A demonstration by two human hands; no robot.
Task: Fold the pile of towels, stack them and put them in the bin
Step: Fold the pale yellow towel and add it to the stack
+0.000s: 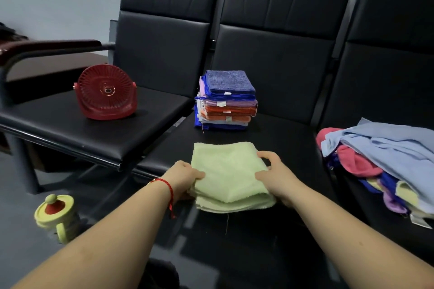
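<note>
Both hands grip one folded green towel [229, 175] at the middle seat's front edge: left hand [184, 177] pinches its left side, right hand [277, 175] its right. Behind the towel stands the finished stack [226, 101]. Right of it, an unfolded pile [380, 162] remains. Left lies the red bin [106, 91], unfilled.

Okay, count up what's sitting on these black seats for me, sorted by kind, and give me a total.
Folded green towel, held by both hands: 1
Stack of folded towels: 1
Pile of unfolded towels: 1
Red basket: 1
Total: 4
</note>
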